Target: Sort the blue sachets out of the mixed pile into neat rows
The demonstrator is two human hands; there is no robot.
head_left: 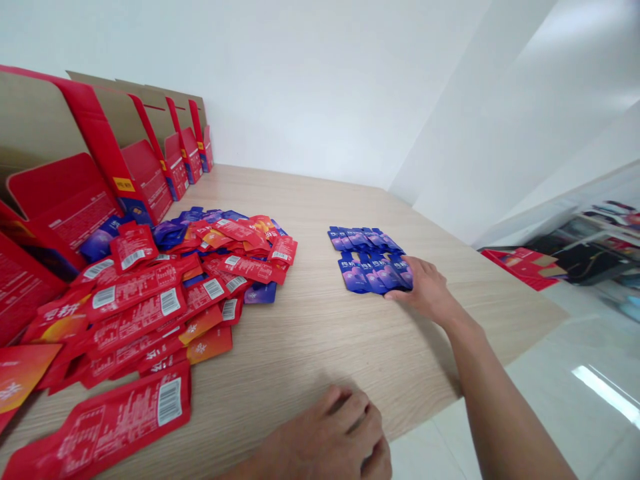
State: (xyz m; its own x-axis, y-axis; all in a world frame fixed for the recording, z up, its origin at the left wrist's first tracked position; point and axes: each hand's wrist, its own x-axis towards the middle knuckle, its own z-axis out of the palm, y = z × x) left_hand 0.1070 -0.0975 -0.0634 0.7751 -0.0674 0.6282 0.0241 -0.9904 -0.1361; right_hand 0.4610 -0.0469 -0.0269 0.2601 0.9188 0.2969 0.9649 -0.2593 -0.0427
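Observation:
Two rows of overlapping purple spouted pouches lie on the table: a back row (361,239) and a front row (373,273). My right hand (427,287) is at the right end of the front row, its thumb at the near edge and its fingers at the far edge, gripping the pouches there. My left hand (335,437) rests near the table's front edge with its fingers loosely curled. Nothing shows in it, though its palm side is hidden. To its left spreads a heap of red pouches (145,307), with several purple pouches (260,293) among and under them.
Open red cardboard boxes (140,170) stand in a line along the left side of the wooden table (300,347). A white wall (310,87) rises behind it. Past the table's right edge, a red box (520,267) and a cluttered shelf (600,233) are visible above the pale floor.

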